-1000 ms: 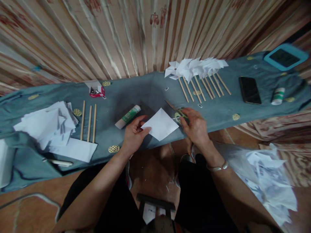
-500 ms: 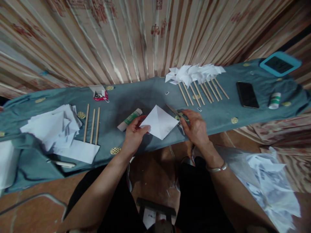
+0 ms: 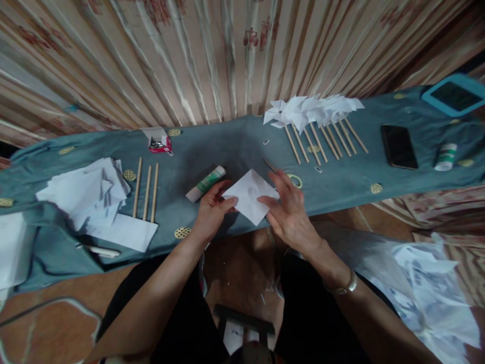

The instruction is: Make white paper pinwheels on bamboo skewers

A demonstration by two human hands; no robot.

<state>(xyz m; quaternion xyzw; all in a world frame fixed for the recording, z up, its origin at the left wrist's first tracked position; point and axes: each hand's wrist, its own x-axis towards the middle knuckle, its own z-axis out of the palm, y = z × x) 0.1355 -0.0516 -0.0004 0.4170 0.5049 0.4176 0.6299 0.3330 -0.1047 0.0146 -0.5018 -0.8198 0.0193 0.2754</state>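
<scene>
A square of white paper [image 3: 251, 194], turned corner-up, is held over the near edge of the table between both hands. My left hand [image 3: 214, 205] pinches its left corner between thumb and fingers. At its right corner my right hand [image 3: 290, 210] grips the sheet, thumb on top. Scissors [image 3: 294, 181] lie on the cloth just beyond my right hand, which hides part of them; a blade tip and a pale green handle loop show. A green and white glue stick [image 3: 206, 183] lies beside my left hand.
A pile of white paper [image 3: 85, 189] and wooden sticks [image 3: 146, 192] lie left. A small red box [image 3: 159, 141] stands behind. Several paper pinwheels [image 3: 312, 111], a phone [image 3: 399, 146], a second glue tube [image 3: 446, 156] and a blue-framed device [image 3: 454, 95] are right. A plastic bag [image 3: 428, 288] lies low right.
My right hand has left the scissors, which now lie on the cloth, and has moved left onto the paper's right corner. My left hand keeps its hold.
</scene>
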